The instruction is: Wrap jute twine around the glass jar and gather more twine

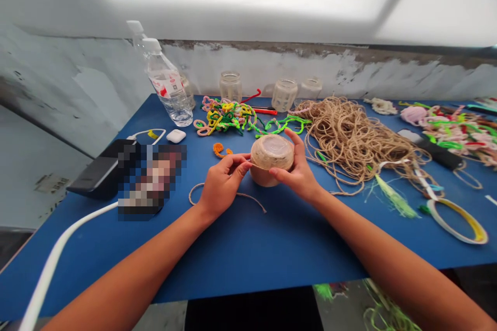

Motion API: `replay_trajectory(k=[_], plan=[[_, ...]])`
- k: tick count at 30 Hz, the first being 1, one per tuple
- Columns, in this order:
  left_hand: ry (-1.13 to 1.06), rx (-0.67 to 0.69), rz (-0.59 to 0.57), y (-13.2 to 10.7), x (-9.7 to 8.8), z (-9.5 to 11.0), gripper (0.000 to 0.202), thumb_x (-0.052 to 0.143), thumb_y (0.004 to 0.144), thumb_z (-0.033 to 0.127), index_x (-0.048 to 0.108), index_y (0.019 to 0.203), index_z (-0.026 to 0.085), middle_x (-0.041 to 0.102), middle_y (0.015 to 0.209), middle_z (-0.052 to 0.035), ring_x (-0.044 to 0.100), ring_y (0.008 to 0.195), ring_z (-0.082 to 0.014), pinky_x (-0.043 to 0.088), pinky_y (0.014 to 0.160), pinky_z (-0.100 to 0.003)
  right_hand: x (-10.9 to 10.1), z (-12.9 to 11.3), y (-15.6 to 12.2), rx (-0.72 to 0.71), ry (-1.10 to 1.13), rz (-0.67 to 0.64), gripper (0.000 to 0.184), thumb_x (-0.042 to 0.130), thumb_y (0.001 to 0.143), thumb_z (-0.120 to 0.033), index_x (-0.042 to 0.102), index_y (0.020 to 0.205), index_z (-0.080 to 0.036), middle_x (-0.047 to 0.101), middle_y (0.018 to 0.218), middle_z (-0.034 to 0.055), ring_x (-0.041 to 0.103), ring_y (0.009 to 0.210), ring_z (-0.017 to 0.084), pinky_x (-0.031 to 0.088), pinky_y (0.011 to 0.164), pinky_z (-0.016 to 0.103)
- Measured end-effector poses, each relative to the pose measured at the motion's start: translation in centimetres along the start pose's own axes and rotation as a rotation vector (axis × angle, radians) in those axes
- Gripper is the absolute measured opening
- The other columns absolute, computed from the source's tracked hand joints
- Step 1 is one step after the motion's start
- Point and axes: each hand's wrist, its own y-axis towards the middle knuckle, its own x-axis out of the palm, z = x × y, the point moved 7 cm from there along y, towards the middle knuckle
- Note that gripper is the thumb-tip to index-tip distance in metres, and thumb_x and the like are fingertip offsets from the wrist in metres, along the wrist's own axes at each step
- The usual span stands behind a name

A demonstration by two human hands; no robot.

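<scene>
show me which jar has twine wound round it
The jar held between the left hand and right hand; the jars by the wall are bare.

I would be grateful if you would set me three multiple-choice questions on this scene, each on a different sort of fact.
1. Where is the heap of jute twine relative to the twine-wrapped container?
A) To its right
B) To its left
C) Underneath it

2. What colour is the tabletop?
A) Red
B) White
C) Blue

3. How is the container held?
A) In one hand
B) Between two hands
C) Not held at all

Answers:
1: A, the heap lies to the container's right.
2: C, blue shows around the arms.
3: B, the left hand and right hand both grasp it.
</scene>
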Motion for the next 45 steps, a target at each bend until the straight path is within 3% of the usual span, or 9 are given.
replay_trajectory(k=[7, 12, 17, 23, 30, 34, 40, 45], plan=[[-0.078, -0.028, -0.022, 0.2, 0.3, -0.1, 0.038, 0.07, 0.085, 0.054, 0.069, 0.092, 0.017, 0.078, 0.108, -0.008, 0.073, 0.081, -0.0129, 0.06, 0.078, -0.025, -0.9, -0.2, 0.0, -0.058, -0.103, 0.082, 0.105, 0.088, 0.056, -0.053, 0.029, 0.139, -0.029, 0.052, 0.122, 0.0074, 0.057, 0.119, 0.024, 0.042, 0.118, 0.052], [-0.153, -0.062, -0.034, 0.2, 0.5, -0.4, 0.043, 0.069, 0.084, 0.056, 0.067, 0.094, 0.015, 0.078, 0.104, -0.009, 0.073, 0.074, -0.013, 0.063, 0.074, -0.027, -1.1, -0.2, 0.3, -0.047, -0.05, 0.055, 0.103, 0.087, 0.06, -0.054, 0.028, 0.142, -0.032, 0.054, 0.126, 0.0075, 0.059, 0.117, 0.023, 0.043, 0.117, 0.052], [-0.047, 0.007, 0.019, 0.2, -0.2, -0.1, 0.04, 0.071, 0.083, 0.055, 0.07, 0.091, 0.017, 0.077, 0.09, -0.0055, 0.072, 0.079, -0.0127, 0.059, 0.074, -0.023, -0.7, -0.1, 0.3, -0.053, -0.027, -0.008, 0.1, 0.087, 0.061, -0.051, 0.028, 0.14, -0.031, 0.052, 0.134, 0.0082, 0.056, 0.127, 0.024, 0.038, 0.122, 0.051], [-0.049, 0.041, 0.002, 0.1, 0.0, 0.2, 0.042, 0.068, 0.085, 0.057, 0.07, 0.093, 0.016, 0.077, 0.09, -0.0054, 0.073, 0.078, -0.0123, 0.059, 0.075, -0.022, -0.5, 0.0, 0.2, -0.043, -0.044, -0.012, 0.105, 0.089, 0.059, -0.049, 0.027, 0.141, -0.03, 0.052, 0.136, 0.009, 0.054, 0.131, 0.025, 0.034, 0.125, 0.053], [0.039, 0.11, -0.014, -0.1, -0.1, 0.5, 0.041, 0.06, 0.091, 0.058, 0.067, 0.091, 0.018, 0.075, 0.083, -0.0036, 0.07, 0.076, -0.0125, 0.055, 0.072, -0.023, -0.8, -0.3, 0.3, -0.043, -0.035, -0.024, 0.1, 0.091, 0.056, -0.045, 0.031, 0.135, -0.031, 0.06, 0.129, 0.008, 0.063, 0.12, 0.025, 0.046, 0.114, 0.052], [0.105, 0.14, -0.006, -0.1, -0.2, 0.9, 0.046, 0.056, 0.091, 0.064, 0.062, 0.084, 0.019, 0.061, 0.063, 0.0023, 0.054, 0.057, -0.0087, 0.043, 0.056, -0.022, -0.7, -0.3, 0.4, -0.01, -0.005, -0.058, 0.1, 0.092, 0.055, -0.043, 0.031, 0.135, -0.034, 0.06, 0.131, 0.0076, 0.064, 0.122, 0.025, 0.047, 0.114, 0.051], [0.208, 0.152, -0.077, 0.2, 0.0, 1.8, 0.048, 0.062, 0.085, 0.066, 0.066, 0.086, 0.018, 0.051, 0.062, 0.0041, 0.041, 0.056, -0.0078, 0.034, 0.054, -0.022, -0.6, -0.1, 0.5, 0.03, 0.036, -0.08, 0.105, 0.093, 0.053, -0.042, 0.029, 0.136, -0.034, 0.058, 0.134, 0.0076, 0.062, 0.127, 0.027, 0.041, 0.12, 0.054], [0.315, 0.267, -0.11, 0.1, 0.3, 2.8, 0.041, 0.059, 0.092, 0.057, 0.069, 0.081, 0.018, 0.056, 0.071, 0.0004, 0.047, 0.064, -0.0098, 0.04, 0.062, -0.024, -0.7, 0.3, 0.5, 0.083, 0.076, -0.09, 0.108, 0.094, 0.051, -0.043, 0.028, 0.137, -0.035, 0.059, 0.132, 0.0068, 0.062, 0.126, 0.027, 0.04, 0.12, 0.056]])
